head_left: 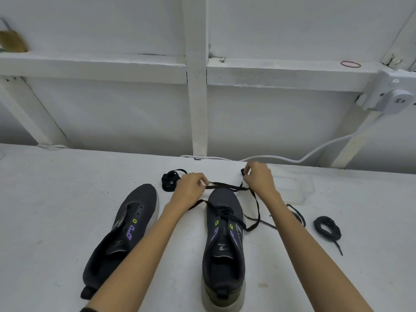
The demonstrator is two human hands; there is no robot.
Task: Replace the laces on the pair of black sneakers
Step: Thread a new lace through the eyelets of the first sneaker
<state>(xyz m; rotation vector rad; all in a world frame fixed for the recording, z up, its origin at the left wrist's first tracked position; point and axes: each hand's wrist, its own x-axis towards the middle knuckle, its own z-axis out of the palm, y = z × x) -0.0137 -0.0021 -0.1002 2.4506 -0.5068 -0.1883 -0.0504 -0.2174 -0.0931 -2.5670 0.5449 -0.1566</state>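
Note:
Two black sneakers stand on the white table. The left sneaker has bare eyelets and no lace. The right sneaker has a black lace threaded through its lowest eyelets, with both ends pulled out beyond the toe. My left hand pinches one strand above the toe. My right hand pinches the other end, a little farther back and to the right. A coiled black lace lies beyond the left hand, and another coil lies at the right.
A loose black lace strand trails beside my right forearm. A clear plastic lid or tray lies right of my right hand. A white cable runs along the table's back edge to a wall fitting.

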